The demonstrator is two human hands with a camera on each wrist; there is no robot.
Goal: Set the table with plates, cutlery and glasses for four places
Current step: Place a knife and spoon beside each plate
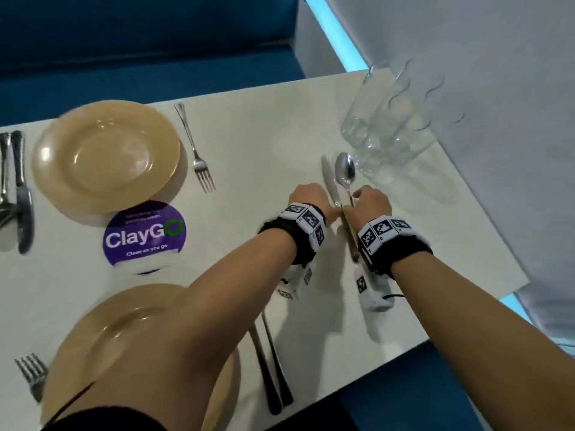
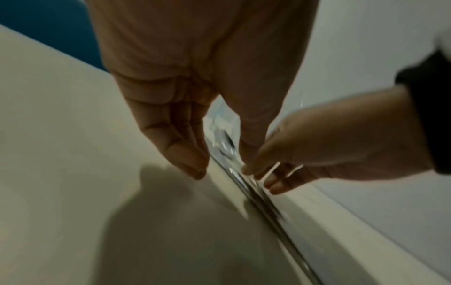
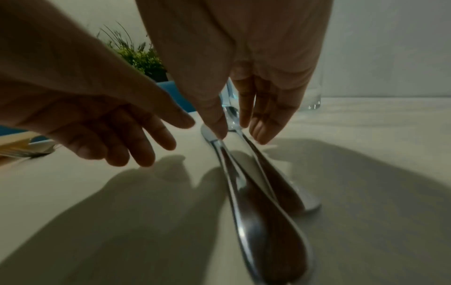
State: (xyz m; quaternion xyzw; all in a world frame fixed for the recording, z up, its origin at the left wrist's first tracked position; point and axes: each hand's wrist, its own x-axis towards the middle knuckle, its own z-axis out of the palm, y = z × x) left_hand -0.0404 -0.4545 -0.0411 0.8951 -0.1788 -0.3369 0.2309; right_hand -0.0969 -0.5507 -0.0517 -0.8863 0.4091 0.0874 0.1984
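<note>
On the white table (image 1: 264, 126) a knife (image 1: 329, 178) and a spoon (image 1: 345, 172) lie side by side, tips pointing away, just before the clear glasses (image 1: 385, 126). Both hands are at their necks. My left hand (image 1: 311, 197) hovers left of the knife with loose, straight fingers (image 2: 192, 164) and holds nothing. My right hand (image 3: 238, 135) straddles the pair: its thumb tip touches the knife (image 3: 214, 142) and its straight fingers (image 3: 261, 133) stand right of the spoon (image 3: 231, 115). Two tan plates (image 1: 105, 157) (image 1: 124, 337) are laid.
A fork (image 1: 196, 150) lies right of the far plate, and a knife and spoon (image 1: 18, 188) to its left. Another knife and spoon (image 1: 270, 362) and a fork (image 1: 31, 374) flank the near plate. A purple ClayGo sticker (image 1: 144, 234) marks the middle. A wall (image 1: 497, 119) bounds the right.
</note>
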